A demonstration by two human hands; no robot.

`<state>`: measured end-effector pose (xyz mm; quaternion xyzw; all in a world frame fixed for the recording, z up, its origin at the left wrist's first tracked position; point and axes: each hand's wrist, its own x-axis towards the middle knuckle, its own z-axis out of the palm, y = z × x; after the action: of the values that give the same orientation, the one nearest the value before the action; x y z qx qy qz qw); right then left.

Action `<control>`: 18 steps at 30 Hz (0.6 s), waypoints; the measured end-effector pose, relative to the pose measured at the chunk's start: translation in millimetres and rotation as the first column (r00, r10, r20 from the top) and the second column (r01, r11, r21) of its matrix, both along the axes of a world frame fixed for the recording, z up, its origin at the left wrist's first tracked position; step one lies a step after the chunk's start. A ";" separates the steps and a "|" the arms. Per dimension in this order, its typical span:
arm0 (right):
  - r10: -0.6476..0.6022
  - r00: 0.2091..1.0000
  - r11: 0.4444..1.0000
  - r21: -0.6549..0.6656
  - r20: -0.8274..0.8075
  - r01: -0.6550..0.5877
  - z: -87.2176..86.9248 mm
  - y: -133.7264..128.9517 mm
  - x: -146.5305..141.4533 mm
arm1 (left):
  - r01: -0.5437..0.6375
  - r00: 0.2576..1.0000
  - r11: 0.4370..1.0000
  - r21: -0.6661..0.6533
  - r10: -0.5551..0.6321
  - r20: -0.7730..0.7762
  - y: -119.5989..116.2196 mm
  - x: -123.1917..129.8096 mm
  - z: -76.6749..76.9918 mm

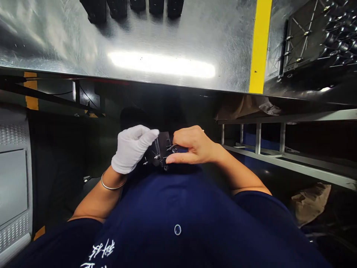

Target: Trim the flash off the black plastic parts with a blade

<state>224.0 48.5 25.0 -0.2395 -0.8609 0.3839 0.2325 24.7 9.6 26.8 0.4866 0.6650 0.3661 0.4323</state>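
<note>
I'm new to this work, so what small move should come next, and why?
Perhaps the right hand should adjust the small fitting at its fingertips: the gloved left hand also seems to hold the black part, so it could steady it.

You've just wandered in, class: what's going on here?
A person in a navy shirt holds a small, angular black part with shiny fittings in front of their body, short of the shiny metal table. The bare right hand grips its right side; the left hand, in a white cloth glove, pinches at its left. On the table, glossy black pieces lie massed beyond a yellow stripe.
</note>
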 end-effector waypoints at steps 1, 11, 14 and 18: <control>-0.005 1.000 1.000 0.011 -0.001 0.005 0.7 0.0 0.3 | 0.004 1.000 1.000 0.001 -0.004 0.003 0.1 0.3 0.0; -0.172 0.985 0.956 0.246 0.027 0.160 -4.7 -0.8 0.6 | -0.069 0.997 0.997 -0.027 0.068 -0.031 4.6 5.0 0.1; -0.191 0.980 0.926 0.341 0.056 0.161 -6.1 -1.2 0.1 | -0.062 0.996 0.998 -0.028 0.061 -0.058 5.5 5.4 0.2; -0.253 0.966 0.894 0.394 0.053 0.212 -8.2 -1.7 -1.3 | -0.060 0.996 0.998 -0.026 0.058 -0.063 6.5 6.0 0.0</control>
<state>222.7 46.8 16.8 -0.3099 -0.8954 0.1639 0.2744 30.8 16.1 26.8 0.4717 0.6972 0.3541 0.4074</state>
